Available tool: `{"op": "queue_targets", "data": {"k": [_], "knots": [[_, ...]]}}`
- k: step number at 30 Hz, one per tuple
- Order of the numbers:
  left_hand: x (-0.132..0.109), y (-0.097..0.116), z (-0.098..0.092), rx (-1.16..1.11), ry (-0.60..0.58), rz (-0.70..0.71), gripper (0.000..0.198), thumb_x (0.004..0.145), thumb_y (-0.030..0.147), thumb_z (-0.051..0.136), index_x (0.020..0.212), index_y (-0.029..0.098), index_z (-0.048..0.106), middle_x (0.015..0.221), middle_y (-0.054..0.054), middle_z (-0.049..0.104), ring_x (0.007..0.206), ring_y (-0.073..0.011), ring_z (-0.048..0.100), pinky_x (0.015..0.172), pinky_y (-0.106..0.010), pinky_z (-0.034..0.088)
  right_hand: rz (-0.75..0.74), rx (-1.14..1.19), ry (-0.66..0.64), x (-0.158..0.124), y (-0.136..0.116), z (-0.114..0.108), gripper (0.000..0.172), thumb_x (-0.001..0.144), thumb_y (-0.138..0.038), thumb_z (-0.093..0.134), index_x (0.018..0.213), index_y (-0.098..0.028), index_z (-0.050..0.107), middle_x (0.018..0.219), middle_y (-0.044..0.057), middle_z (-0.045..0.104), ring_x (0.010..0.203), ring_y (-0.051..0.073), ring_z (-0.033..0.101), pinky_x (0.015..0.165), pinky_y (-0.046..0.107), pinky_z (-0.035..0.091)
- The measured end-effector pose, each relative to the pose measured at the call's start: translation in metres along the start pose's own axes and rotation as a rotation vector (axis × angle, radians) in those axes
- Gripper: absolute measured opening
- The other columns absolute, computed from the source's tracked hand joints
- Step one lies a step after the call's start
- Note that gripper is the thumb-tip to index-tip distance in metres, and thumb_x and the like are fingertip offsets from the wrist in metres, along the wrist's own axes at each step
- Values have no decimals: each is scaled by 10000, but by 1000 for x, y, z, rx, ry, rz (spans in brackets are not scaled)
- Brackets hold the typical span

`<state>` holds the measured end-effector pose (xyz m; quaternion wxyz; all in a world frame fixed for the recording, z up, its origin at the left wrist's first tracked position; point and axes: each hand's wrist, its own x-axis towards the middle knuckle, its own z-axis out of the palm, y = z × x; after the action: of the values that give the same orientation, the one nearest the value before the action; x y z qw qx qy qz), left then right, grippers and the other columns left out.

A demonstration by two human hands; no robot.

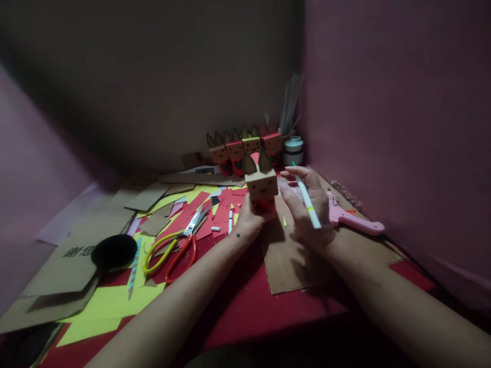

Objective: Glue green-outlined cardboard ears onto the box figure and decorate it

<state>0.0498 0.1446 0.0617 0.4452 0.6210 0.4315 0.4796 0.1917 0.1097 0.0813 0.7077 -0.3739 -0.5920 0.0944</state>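
Note:
My left hand is closed round the lower part of a small cardboard animal figure, which stands upright with a box head, pointed dark-edged ears and a drawn face. Its red body is mostly hidden by my fingers and shadow. My right hand grips a white marker pen with a yellow band; its green tip points up and away. A gap separates the pen from the figure. Under my right hand lies a brown cardboard sheet.
Several similar figures line the back wall beside a pale green jar. Scissors with yellow and red handles, a patterned pencil, yellow paper and red scraps lie left. A pink glue gun rests right.

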Motion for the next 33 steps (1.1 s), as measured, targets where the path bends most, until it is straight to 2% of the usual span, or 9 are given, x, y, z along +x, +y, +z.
{"op": "queue_targets", "data": {"k": [4,8,10,13,16,20,23,26,33], "knots": [[-10,25,-45,191,41,-30,500,622,109,731,1109,195,657,1224,-115,710,1215,-305,632,1028,-450,504,-21,-6,21,1,-4,-3,320,891,-200,649,1204,-262,620,1130,66,690,1050,253,680,935,481,554],[-24,48,-107,458,60,-46,235,731,230,731,966,222,727,1078,-82,757,1036,-291,686,964,-471,536,-80,-36,51,-4,-23,-6,317,907,-223,644,1218,-283,636,1118,56,702,1032,244,680,930,451,552],[-28,47,-130,593,36,-45,202,735,237,754,936,236,734,1004,-56,755,961,-275,686,928,-467,551,-89,-54,42,-9,-37,-6,265,913,-236,634,1172,-278,675,1074,47,706,1010,247,680,930,460,544],[-28,27,-146,771,-44,-39,161,786,279,792,917,213,727,994,-63,726,985,-270,666,945,-483,547,-107,64,-186,-16,-55,-4,211,976,-248,580,1132,-279,718,945,27,720,908,226,670,844,436,545],[-23,1,-149,875,-145,-40,287,959,366,680,1175,178,664,1231,-90,672,1075,-247,664,931,-475,570,-39,183,-362,-22,-65,3,199,989,-226,568,1078,-287,736,894,17,717,805,199,653,736,393,538],[-16,-15,-145,869,-166,-17,330,985,378,645,1261,198,629,1298,-100,644,1081,-242,665,915,-461,584,383,409,-508,-26,-63,13,128,931,-226,660,1057,-250,668,843,-5,692,654,140,603,560,289,471],[-21,-4,-142,791,-140,-1,235,971,378,652,1086,175,667,1093,-65,684,940,-207,660,838,-409,571,703,519,-493,-28,-55,18,93,856,-204,725,876,-213,635,699,-33,646,620,117,570,572,261,431],[-33,16,-135,641,-192,7,208,926,394,643,859,198,661,806,-12,653,753,-181,593,729,-341,507,909,617,-442,-28,-46,21,142,773,-213,763,782,-202,621,619,-40,637,583,106,548,562,245,390],[-53,35,-114,305,-225,-39,238,868,442,668,811,210,666,752,-8,628,702,-170,570,668,-305,473,1002,705,-392,-29,-39,29,210,725,-366,725,715,-207,588,533,-29,621,479,99,482,491,237,329]]}}
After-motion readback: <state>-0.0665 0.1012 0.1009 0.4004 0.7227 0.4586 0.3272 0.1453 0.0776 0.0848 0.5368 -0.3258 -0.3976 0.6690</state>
